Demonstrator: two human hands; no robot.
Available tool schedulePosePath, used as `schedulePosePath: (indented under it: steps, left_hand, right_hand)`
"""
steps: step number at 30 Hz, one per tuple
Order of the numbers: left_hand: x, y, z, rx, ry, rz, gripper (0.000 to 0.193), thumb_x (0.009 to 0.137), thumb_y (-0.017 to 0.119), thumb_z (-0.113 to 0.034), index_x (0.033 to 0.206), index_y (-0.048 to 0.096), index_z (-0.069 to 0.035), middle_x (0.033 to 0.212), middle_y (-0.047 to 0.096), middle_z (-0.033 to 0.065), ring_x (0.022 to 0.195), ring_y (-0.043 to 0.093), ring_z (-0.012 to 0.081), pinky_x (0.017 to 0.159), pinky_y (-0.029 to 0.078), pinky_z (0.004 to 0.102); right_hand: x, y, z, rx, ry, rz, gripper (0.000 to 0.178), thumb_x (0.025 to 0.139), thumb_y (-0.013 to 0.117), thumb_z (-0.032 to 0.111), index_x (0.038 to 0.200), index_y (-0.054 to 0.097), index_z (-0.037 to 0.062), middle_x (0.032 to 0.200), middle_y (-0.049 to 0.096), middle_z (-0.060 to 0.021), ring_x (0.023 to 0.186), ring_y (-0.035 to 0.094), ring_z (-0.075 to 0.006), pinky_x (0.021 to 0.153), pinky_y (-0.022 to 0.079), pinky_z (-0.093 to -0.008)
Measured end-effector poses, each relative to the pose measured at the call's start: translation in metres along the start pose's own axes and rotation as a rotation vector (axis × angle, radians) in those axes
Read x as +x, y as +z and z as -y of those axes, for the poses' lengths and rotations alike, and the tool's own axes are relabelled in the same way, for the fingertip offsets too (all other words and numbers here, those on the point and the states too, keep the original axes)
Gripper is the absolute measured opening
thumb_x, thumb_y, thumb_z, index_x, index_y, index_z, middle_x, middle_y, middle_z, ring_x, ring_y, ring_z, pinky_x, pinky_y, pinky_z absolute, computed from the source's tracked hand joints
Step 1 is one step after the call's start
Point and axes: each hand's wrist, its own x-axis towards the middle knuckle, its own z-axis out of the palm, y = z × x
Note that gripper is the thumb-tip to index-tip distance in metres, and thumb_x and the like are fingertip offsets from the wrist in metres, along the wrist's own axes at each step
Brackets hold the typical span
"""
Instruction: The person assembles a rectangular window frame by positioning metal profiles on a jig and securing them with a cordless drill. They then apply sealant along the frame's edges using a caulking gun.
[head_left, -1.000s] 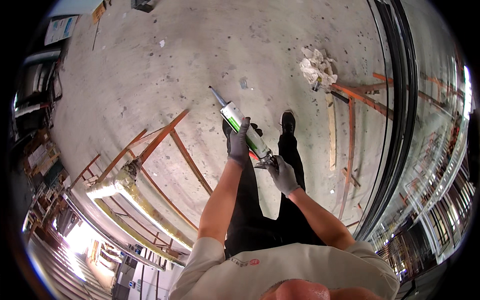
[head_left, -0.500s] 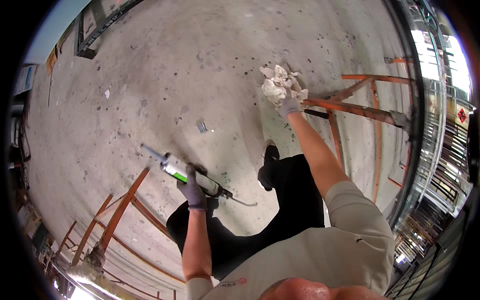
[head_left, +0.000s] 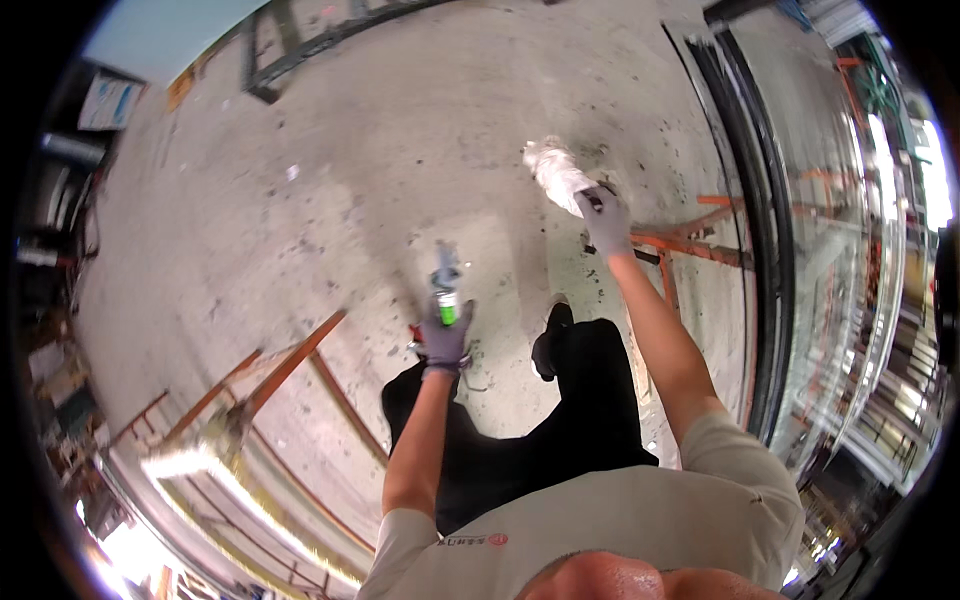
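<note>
My gloved left hand is wrapped around a caulking gun holding a tube with a green band. The gun's nozzle end points away from me and is blurred; its rear end is mostly hidden by the hand. Farther out on the right, my gloved right hand grips the near end of a crumpled white wad, either cloth or paper. The wad stretches away from the fingers above the concrete floor. Both hands are apart from each other.
To the right stands a dark-edged glass panel by an orange metal rack. Another orange stand is at the lower left, beside a bright-edged frame. A dark metal frame lies at the far left.
The caulking gun has swung from pointing left to pointing away from me. The white wad looks narrower and more drawn out in my right hand. The whole view has turned somewhat.
</note>
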Motion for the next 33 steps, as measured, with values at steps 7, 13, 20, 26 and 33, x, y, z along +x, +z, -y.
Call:
schedulePosePath:
  steps: [7, 13, 20, 26, 33]
  left_hand:
    - [-0.111, -0.056, -0.307, -0.088, 0.019, 0.026, 0.052, 0.080, 0.083, -0.016, 0.123, 0.059, 0.001, 0.105, 0.070, 0.0075, 0.093, 0.064, 0.0125, 0.085, 0.052, 0.0308]
    - [-0.167, -0.120, -0.461, -0.097, 0.381, -0.252, 0.049, 0.080, 0.083, -0.015, 0.120, 0.061, 0.000, 0.103, 0.071, 0.0080, 0.091, 0.065, 0.0135, 0.083, 0.052, 0.0311]
    - [-0.262, -0.215, -0.550, 0.035, 0.499, -0.644, 0.051, 0.078, 0.083, -0.033, 0.114, 0.062, -0.004, 0.094, 0.071, 0.0197, 0.089, 0.070, 0.0362, 0.077, 0.054, 0.0412]
    - [-0.406, -0.220, -0.598, 0.340, 0.326, -0.876, 0.050, 0.078, 0.083, -0.038, 0.109, 0.063, -0.004, 0.090, 0.070, 0.0197, 0.085, 0.070, 0.0382, 0.075, 0.055, 0.0438]
    - [-0.544, -0.257, -0.566, 0.470, 0.195, -1.081, 0.046, 0.078, 0.083, -0.042, 0.104, 0.064, -0.009, 0.084, 0.071, 0.0147, 0.076, 0.069, 0.0374, 0.070, 0.056, 0.0425]
  right_hand:
    - [-0.103, -0.174, 0.297, 0.309, -0.292, 0.026, 0.018, 0.074, 0.082, 0.006, 0.078, 0.065, 0.0027, 0.080, 0.066, -0.0076, 0.092, 0.065, -0.0206, 0.080, 0.050, -0.0323]
    - [-0.140, -0.301, 0.526, 0.851, -0.773, 0.280, 0.037, 0.069, 0.088, 0.003, 0.095, 0.062, 0.0032, 0.108, 0.063, -0.0097, 0.097, 0.063, -0.0195, 0.085, 0.051, -0.0336]
    - [-0.219, -0.357, 0.655, 1.045, -0.992, 0.601, 0.041, 0.079, 0.082, 0.004, 0.115, 0.063, 0.0013, 0.108, 0.065, -0.0110, 0.093, 0.065, -0.0195, 0.081, 0.054, -0.0318]
    - [-0.265, -0.405, 0.695, 0.866, -1.614, 0.550, 0.029, 0.083, 0.078, 0.006, 0.110, 0.067, 0.0037, 0.102, 0.066, -0.0117, 0.086, 0.067, -0.0248, 0.074, 0.055, -0.0343]
    - [-0.372, -0.431, 0.729, 0.737, -1.974, 0.843, 0.026, 0.082, 0.077, 0.005, 0.107, 0.072, 0.0055, 0.096, 0.070, -0.0113, 0.080, 0.068, -0.0291, 0.069, 0.055, -0.0362]
